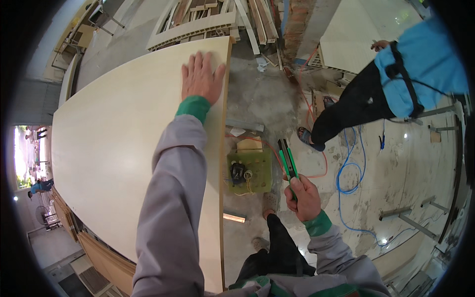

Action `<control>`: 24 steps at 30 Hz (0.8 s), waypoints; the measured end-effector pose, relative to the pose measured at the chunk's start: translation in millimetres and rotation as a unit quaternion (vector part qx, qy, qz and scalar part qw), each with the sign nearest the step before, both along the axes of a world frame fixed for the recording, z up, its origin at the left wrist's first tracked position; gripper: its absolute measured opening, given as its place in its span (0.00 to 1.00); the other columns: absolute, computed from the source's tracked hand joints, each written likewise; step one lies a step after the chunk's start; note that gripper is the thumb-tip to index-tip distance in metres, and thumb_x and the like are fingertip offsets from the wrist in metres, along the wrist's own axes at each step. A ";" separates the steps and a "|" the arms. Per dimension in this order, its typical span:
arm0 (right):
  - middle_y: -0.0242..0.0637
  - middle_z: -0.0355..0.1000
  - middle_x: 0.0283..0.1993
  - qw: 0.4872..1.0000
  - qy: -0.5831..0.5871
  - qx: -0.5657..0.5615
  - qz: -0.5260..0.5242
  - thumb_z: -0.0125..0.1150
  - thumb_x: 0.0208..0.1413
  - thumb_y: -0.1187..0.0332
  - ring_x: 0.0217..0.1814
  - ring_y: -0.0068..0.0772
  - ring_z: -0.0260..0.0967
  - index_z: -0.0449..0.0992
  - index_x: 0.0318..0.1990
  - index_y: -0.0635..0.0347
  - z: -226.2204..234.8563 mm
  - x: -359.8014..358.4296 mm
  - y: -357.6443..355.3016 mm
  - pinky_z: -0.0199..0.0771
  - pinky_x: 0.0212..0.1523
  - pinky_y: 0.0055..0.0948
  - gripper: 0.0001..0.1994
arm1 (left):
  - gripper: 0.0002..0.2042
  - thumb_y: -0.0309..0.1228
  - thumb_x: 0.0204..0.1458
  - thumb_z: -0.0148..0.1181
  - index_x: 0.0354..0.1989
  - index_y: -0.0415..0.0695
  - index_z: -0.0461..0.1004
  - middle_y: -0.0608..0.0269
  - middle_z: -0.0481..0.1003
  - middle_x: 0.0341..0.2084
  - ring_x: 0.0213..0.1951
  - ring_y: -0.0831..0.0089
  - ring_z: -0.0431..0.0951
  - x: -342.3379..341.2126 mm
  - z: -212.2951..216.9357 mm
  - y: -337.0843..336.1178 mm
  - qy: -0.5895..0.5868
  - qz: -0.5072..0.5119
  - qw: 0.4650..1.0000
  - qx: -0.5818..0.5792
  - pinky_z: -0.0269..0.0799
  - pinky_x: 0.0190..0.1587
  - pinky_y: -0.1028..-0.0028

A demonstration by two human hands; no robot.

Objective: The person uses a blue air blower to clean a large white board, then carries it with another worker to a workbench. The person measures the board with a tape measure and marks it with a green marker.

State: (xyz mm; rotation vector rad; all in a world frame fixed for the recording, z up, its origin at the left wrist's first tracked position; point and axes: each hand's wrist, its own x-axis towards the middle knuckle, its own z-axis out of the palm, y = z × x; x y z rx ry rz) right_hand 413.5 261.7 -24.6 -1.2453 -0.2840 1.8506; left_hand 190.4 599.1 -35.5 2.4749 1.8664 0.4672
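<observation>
My left hand (202, 79) lies flat on a large cream-coloured panel (109, 143), fingers spread, close to its far right corner. The panel fills much of the left side, and its long right edge shows a brownish strip. In my right hand (304, 198) is a green and black utility knife (288, 161), gripped by its lower end and pointing away from me. The knife is held in the air to the right of the panel, apart from it. Whether its blade is out, I cannot tell.
A yellow-green plastic crate (262, 171) with a dark object and cord sits on the floor beside the panel. A blue hose (341, 183) and an orange cord cross the floor. Another person in a blue shirt (425, 64) stands at right. Stacked boards (198, 27) lie beyond.
</observation>
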 end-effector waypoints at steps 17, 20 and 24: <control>0.57 0.74 0.38 0.804 -0.522 0.258 -0.124 0.56 0.65 0.64 0.38 0.63 0.73 0.66 0.53 0.61 -94.5 -115.1 328.8 0.71 0.37 0.50 0.14 | 0.19 0.43 0.66 0.45 0.59 0.53 0.74 0.57 0.74 0.56 0.61 0.53 0.69 -4.9 -10.8 108.5 -0.096 -0.170 0.980 0.047 0.50 0.70 0.52; 0.58 0.74 0.39 0.804 -0.523 0.258 -0.117 0.54 0.66 0.62 0.40 0.63 0.73 0.66 0.52 0.61 -97.0 -118.3 336.6 0.70 0.39 0.52 0.14 | 0.20 0.43 0.67 0.45 0.59 0.49 0.74 0.57 0.74 0.56 0.60 0.55 0.68 -4.0 -8.0 106.6 -0.086 -0.164 0.982 0.046 0.52 0.68 0.58; 0.58 0.74 0.39 0.828 -0.510 0.217 -0.090 0.53 0.66 0.62 0.42 0.66 0.72 0.65 0.50 0.61 -99.9 -120.7 346.3 0.69 0.40 0.55 0.13 | 0.18 0.43 0.67 0.44 0.58 0.53 0.74 0.59 0.74 0.56 0.62 0.54 0.68 -1.0 -2.6 105.3 -0.096 -0.157 0.983 0.016 0.45 0.72 0.50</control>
